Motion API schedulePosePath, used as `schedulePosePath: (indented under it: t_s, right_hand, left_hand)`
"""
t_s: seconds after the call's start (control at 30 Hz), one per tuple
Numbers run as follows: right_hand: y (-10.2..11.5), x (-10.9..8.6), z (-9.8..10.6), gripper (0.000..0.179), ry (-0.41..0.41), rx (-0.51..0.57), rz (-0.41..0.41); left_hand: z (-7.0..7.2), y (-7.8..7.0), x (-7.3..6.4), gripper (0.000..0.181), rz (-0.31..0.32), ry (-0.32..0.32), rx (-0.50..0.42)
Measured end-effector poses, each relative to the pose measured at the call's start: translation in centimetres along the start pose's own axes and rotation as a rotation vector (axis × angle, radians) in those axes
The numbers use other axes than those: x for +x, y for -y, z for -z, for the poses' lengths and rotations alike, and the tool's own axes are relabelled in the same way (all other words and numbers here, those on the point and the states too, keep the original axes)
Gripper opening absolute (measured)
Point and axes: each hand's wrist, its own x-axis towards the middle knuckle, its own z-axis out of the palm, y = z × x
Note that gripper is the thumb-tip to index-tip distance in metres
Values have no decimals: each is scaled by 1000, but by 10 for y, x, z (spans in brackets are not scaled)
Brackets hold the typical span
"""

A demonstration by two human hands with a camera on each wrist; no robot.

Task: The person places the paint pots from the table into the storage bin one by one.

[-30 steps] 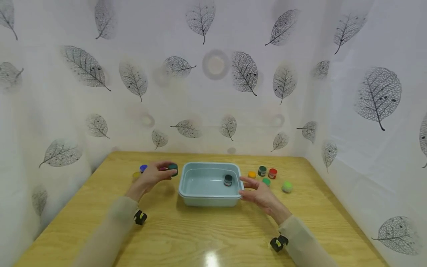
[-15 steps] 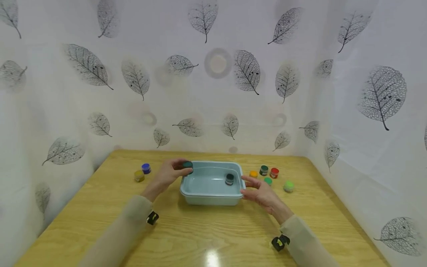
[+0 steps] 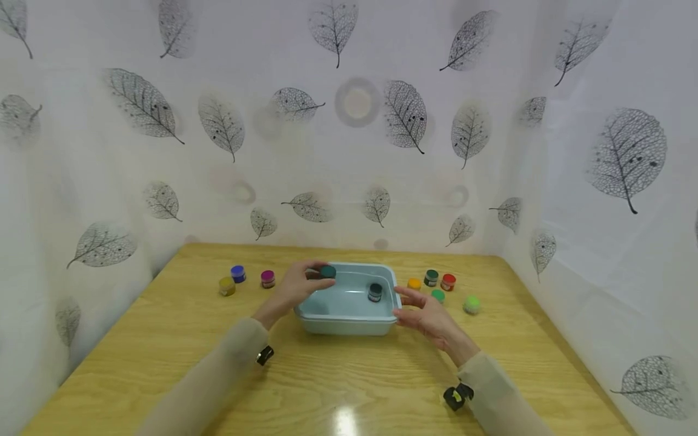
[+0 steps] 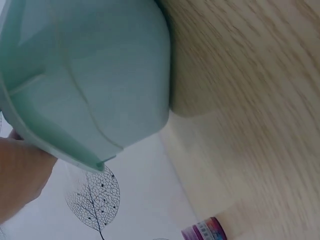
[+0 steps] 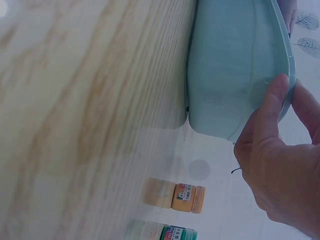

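A pale blue plastic basin [image 3: 349, 327] stands in the middle of the table. My left hand [image 3: 294, 289] holds a small dark teal paint jar [image 3: 328, 272] between thumb and fingers, above the basin's left part. In the left wrist view, the basin's rim hides most of that hand [image 4: 22, 175]. Inside the basin, toward the right, sits a dark-lidded jar [image 3: 374, 293]. My right hand [image 3: 433, 318] grips the basin's right rim; the right wrist view shows its fingers [image 5: 270, 107] against the outer wall.
Left of the basin are yellow [image 3: 226, 286], blue [image 3: 238, 274] and purple [image 3: 268, 279] jars. To the right stand orange [image 3: 414, 284], dark green [image 3: 431, 278], red [image 3: 448, 282], green [image 3: 438, 295] and light green [image 3: 471, 304] jars. A leaf-patterned curtain [image 3: 349, 181] surrounds the table.
My left hand has carried the dark teal jar rightward, from beside the basin to above its inside. The purple jar has come into full view. My right hand stays at the rim.
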Motion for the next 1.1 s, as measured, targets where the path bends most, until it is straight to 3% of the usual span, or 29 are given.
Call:
schedulePosePath:
  t_s: [0.23, 0.4, 0.7, 1.1]
  right_hand:
    - [0, 0, 0, 66, -9, -6, 0]
    - [2, 1, 0, 66, -19, -1, -4]
    - [2, -2, 0, 67, 0, -5, -6]
    - [2, -2, 0, 67, -19, -2, -14]
  left_hand:
    - [-10, -6, 6, 39, -28, 31, -26]
    - [-19, -7, 11, 32, -44, 37, 27]
    - [-34, -12, 11, 32, -2, 82, 77]
    - [-47, -13, 17, 29, -21, 221, 159]
